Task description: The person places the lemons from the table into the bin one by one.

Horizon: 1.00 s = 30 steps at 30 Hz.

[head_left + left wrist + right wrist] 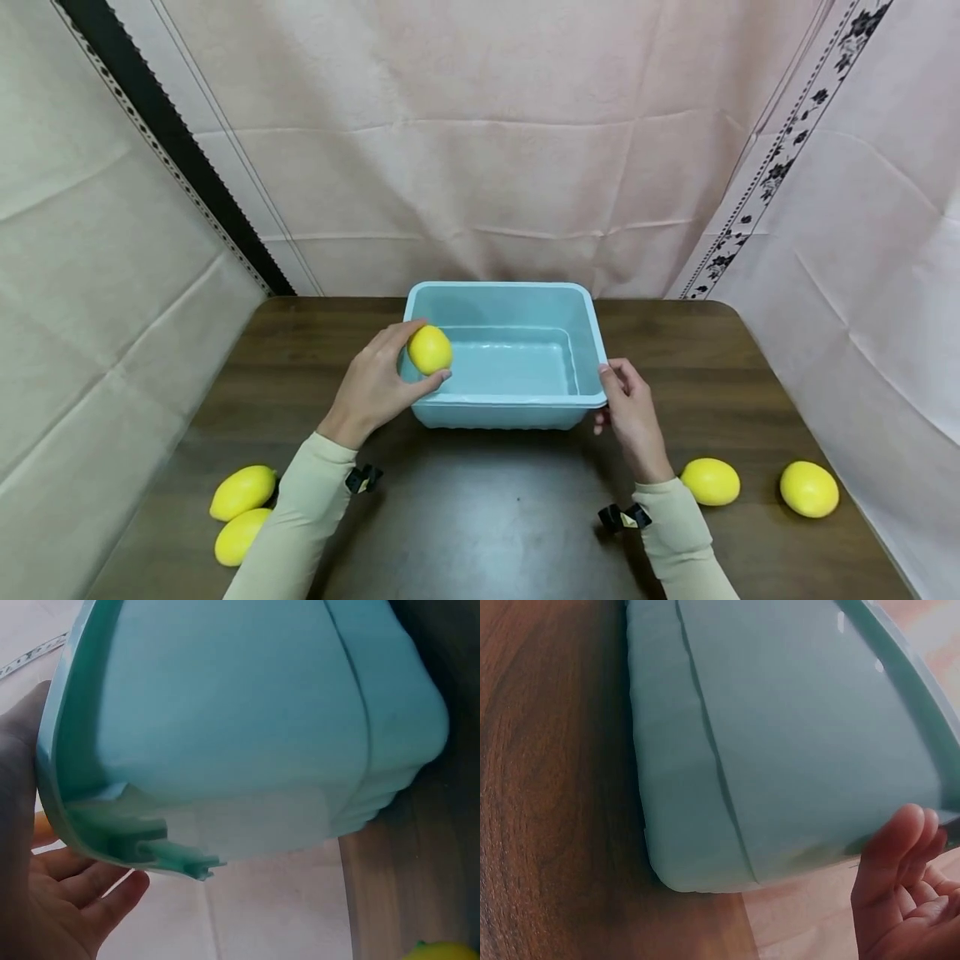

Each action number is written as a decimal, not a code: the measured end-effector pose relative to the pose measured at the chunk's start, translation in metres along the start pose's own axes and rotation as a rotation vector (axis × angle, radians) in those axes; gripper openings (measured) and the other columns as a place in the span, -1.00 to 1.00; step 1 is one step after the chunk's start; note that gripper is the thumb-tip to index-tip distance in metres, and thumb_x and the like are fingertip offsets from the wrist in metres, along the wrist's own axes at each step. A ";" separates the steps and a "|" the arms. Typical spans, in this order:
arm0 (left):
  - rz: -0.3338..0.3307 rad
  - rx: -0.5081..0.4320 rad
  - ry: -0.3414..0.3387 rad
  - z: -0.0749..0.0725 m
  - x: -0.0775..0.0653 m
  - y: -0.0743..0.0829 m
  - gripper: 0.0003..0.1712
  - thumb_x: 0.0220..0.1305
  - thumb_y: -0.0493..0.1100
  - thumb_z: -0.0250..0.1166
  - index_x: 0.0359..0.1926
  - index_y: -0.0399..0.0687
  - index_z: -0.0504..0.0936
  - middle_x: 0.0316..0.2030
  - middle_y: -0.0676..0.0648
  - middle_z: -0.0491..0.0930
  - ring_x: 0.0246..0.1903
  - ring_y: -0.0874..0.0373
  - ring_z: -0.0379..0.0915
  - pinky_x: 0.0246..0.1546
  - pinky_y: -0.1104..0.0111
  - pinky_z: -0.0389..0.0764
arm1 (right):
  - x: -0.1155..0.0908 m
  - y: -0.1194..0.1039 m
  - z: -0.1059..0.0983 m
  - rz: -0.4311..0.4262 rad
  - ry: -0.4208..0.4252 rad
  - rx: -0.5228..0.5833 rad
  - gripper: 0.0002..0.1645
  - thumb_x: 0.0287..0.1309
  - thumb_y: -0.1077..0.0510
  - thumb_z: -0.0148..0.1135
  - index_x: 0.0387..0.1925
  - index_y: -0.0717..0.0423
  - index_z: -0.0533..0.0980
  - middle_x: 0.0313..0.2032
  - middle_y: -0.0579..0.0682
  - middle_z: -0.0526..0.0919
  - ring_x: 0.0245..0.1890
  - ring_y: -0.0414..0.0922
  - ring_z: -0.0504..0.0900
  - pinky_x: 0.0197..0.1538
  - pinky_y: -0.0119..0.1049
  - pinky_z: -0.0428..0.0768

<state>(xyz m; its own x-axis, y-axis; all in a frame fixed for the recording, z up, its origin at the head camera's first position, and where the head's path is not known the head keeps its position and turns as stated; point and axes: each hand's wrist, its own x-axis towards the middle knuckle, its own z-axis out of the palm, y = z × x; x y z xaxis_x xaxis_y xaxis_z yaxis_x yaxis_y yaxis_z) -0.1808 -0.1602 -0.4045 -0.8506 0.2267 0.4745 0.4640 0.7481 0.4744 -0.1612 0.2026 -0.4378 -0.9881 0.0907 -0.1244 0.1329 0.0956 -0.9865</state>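
Observation:
A yellow lemon (431, 349) is pinched between the thumb and fingers of my left hand (378, 379). It overlaps the left side of a light blue plastic basin (510, 412), inside the rim in the head view. In the left wrist view, the rim partly hides my left hand (75, 900), and the lemon it holds is out of sight. On the other side, my right hand (632, 417) grips the basin's rim near its front right corner. The right wrist view shows the fingers of that hand (911, 892) curled up against the basin's edge.
Two lemons (243, 492) lie close together at the left, partly behind my left sleeve. To the right, one lemon (710, 482) is beside my right sleeve and another lemon (809, 489) is near the edge of the dark wooden table (480, 508). Pale cloth (480, 167) hangs behind.

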 end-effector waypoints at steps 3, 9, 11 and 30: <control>0.012 0.033 -0.026 0.002 0.004 0.003 -0.11 0.14 0.23 0.57 0.38 -0.11 0.55 0.28 -0.19 0.60 0.17 -0.16 0.56 0.08 -0.07 0.69 | -0.001 0.002 -0.001 -0.013 -0.001 -0.002 -0.56 0.66 -0.09 0.00 0.20 0.20 0.38 -0.48 -0.07 0.51 -0.62 -0.17 0.48 -0.48 -0.33 0.65; -0.018 0.043 -0.077 0.004 0.009 0.006 -0.09 0.13 0.25 0.57 0.39 -0.10 0.55 0.28 -0.19 0.61 0.20 -0.18 0.56 0.12 -0.09 0.66 | 0.001 0.002 -0.001 -0.022 0.005 0.006 -0.58 0.66 -0.08 0.00 0.18 0.19 0.38 -0.47 -0.05 0.50 -0.62 -0.16 0.47 -0.49 -0.33 0.64; -0.047 0.038 -0.091 0.004 0.007 0.006 -0.08 0.13 0.25 0.58 0.40 -0.10 0.54 0.28 -0.19 0.60 0.20 -0.16 0.56 0.11 -0.09 0.66 | 0.002 0.002 0.000 -0.011 -0.001 0.006 -0.58 0.66 -0.07 -0.01 0.18 0.19 0.38 -0.47 -0.04 0.50 -0.62 -0.15 0.47 -0.49 -0.33 0.64; -0.077 0.026 -0.108 0.005 0.006 0.004 -0.07 0.19 0.33 0.52 0.44 -0.04 0.53 0.34 -0.22 0.56 0.30 -0.18 0.52 0.20 -0.16 0.60 | 0.002 0.004 0.001 -0.005 0.001 -0.002 -0.60 0.67 -0.07 -0.03 0.17 0.18 0.38 -0.45 -0.02 0.51 -0.60 -0.15 0.47 -0.49 -0.33 0.63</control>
<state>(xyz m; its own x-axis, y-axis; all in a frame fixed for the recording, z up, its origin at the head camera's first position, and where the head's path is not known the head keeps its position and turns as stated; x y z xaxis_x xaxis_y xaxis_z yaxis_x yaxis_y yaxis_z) -0.1857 -0.1528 -0.4039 -0.9056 0.2331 0.3542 0.3913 0.7814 0.4861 -0.1625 0.2025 -0.4418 -0.9886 0.0914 -0.1197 0.1285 0.0976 -0.9869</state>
